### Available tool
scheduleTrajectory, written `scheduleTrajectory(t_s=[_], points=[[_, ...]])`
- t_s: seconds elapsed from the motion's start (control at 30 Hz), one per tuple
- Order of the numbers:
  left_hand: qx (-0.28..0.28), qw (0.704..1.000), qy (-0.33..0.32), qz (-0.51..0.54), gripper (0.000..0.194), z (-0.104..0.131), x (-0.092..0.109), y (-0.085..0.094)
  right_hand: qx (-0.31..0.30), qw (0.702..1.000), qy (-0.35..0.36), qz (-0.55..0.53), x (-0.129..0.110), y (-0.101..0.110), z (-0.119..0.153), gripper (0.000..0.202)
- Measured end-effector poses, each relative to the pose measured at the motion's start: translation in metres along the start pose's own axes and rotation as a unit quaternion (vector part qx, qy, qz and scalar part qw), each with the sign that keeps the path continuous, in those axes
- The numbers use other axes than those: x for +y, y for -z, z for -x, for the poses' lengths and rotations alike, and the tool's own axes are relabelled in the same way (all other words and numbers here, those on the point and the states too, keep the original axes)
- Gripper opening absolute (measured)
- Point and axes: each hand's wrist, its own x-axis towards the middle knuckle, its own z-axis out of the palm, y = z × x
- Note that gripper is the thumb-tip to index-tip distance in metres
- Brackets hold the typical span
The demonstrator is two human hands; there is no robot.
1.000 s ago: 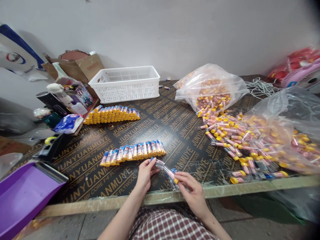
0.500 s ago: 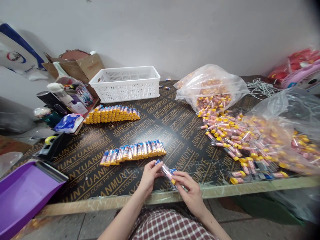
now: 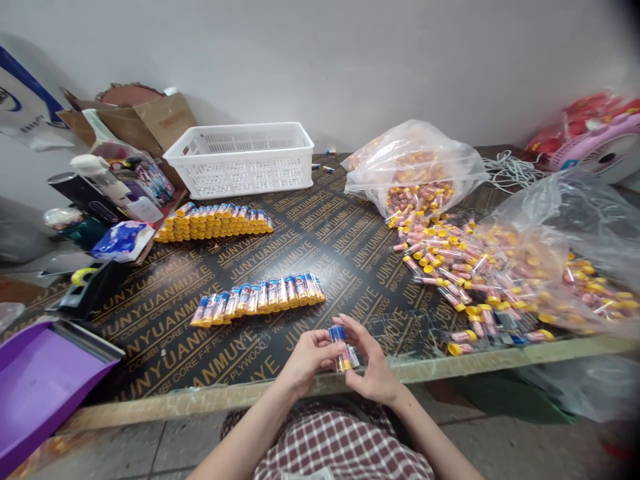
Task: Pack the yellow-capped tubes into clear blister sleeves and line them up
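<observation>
Between my hands, over the table's front edge, stands a small clear tube [image 3: 341, 357] with a yellow cap at its lower end and a blue band on top. My left hand [image 3: 309, 360] is closed on it from the left, thumb across its front. On the other side my right hand [image 3: 373, 367] curves round the same tube, fingertips at its top and thumb low down; a greyish label-like piece shows beside it. Just beyond lies a row of labelled tubes [image 3: 260, 297], blue ends up, yellow caps toward me. Farther back is a stacked pile of similar tubes [image 3: 215, 222].
A white plastic basket [image 3: 245, 175] stands by the wall. To the right, loose yellow-capped tubes [image 3: 455, 267] spill from a clear plastic bag [image 3: 415, 150]. At left are a black tape dispenser [image 3: 90, 293], a purple dustpan [image 3: 45, 387] and bottles. A pink fan [image 3: 595, 150] sits far right.
The tube has turned from slanted to nearly upright. My right hand has moved from its capped lower end to curve round its right side. The view has shifted slightly.
</observation>
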Motion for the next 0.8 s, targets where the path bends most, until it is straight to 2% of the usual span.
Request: scheduleTrajectory(t_s=[0.3,0.8], points=[[0.01,1.0,0.001,0.005,0.043,0.0014,0.0024,-0.0027,0.026,0.997,0.016,-0.067,0.0007,-0.0056,-0.0001,0.083],[0.02,1.0,-0.014,-0.008,0.041,0.0003,0.0027,-0.0045,0.034,0.996,0.019,-0.077,-0.0007,-0.008,-0.0029,0.083]])
